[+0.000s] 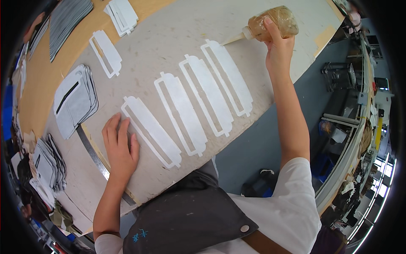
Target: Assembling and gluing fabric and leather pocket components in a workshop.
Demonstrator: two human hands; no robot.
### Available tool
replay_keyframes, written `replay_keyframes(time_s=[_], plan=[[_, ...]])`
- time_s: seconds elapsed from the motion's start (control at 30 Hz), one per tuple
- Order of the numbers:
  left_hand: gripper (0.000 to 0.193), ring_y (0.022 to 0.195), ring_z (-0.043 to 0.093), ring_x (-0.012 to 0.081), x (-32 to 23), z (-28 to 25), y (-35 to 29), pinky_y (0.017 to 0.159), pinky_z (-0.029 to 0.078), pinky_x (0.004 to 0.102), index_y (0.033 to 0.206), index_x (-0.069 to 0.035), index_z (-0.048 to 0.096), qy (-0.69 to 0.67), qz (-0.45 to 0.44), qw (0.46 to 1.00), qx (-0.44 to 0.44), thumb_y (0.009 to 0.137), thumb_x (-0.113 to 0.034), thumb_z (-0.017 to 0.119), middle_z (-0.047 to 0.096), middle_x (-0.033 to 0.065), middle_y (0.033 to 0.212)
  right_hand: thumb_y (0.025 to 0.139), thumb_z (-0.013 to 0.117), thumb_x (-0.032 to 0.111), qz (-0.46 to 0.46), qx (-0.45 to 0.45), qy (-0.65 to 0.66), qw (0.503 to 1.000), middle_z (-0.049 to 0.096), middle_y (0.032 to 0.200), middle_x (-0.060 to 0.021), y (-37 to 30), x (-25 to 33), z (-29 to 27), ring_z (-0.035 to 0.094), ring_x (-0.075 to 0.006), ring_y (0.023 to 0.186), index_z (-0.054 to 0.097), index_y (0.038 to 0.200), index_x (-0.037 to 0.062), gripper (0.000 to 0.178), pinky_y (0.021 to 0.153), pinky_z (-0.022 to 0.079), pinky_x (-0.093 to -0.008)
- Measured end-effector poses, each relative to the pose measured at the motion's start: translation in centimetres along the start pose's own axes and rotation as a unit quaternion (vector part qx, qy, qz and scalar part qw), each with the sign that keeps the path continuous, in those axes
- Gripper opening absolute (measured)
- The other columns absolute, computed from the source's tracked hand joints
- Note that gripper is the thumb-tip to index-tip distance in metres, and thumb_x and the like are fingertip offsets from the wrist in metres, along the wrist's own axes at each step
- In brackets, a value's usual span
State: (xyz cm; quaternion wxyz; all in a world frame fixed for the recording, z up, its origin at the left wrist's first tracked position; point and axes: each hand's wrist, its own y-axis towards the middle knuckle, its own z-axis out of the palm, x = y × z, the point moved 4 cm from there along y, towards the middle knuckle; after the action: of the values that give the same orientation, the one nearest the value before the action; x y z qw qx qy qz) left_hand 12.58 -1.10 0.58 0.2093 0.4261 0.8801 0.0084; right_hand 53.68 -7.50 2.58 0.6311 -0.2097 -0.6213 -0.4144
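Observation:
My right hand [280, 53] grips a clear plastic squeeze bottle [277, 24] with yellowish-brown contents, tilted on its side. Its long, narrow nozzle points left and down, with the tip at the upper end of the rightmost white cut-out piece [233, 74]. Several such flat pieces, each with a long slot and small end tabs, lie slanted in a row. Flat on the table beside the leftmost white piece [154, 132] rests my left hand [120, 148], its fingers apart and holding nothing. The fingertips lie close to that piece's edge; whether they touch it, I cannot tell.
Another white piece [111, 53] and a small white stack [122, 17] lie farther back. To the left are grey slotted panels [75, 101], more grey panels [47, 165] and a dark striped stack [69, 21]. A metal strip [94, 154] crosses the worktable [148, 46] behind my left wrist.

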Motion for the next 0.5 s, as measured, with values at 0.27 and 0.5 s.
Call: replay_keyframes(time_s=[0.27,0.5], plan=[[0.038,0.120,0.044,0.0388,-0.2,0.0,0.0,0.102,0.035,0.0444,0.119,0.004,0.052,-0.007,0.001,1.000,-0.008,0.081,0.001,0.055,0.046,0.0221,0.131,0.078,0.074,0.017,-0.004,-0.022,-0.001,1.000,0.062,0.086,-0.0036,-0.5,0.6,-0.7,0.058,-0.0118,0.078,0.061,0.096,0.0023,0.026,0.065,0.047,-0.0280],[0.039,0.121,0.042,0.0410,0.1,0.2,0.0,0.101,0.036,0.0479,0.120,0.003,0.052,-0.002,0.007,1.000,-0.005,0.081,-0.001,0.057,0.044,0.0218,0.132,0.083,0.070,0.019,0.059,-0.010,-0.053,0.997,0.059,0.103,-0.0049,-2.7,1.7,-2.6,0.058,-0.0142,0.093,0.055,0.113,0.0029,0.037,0.075,0.049,-0.0306]])
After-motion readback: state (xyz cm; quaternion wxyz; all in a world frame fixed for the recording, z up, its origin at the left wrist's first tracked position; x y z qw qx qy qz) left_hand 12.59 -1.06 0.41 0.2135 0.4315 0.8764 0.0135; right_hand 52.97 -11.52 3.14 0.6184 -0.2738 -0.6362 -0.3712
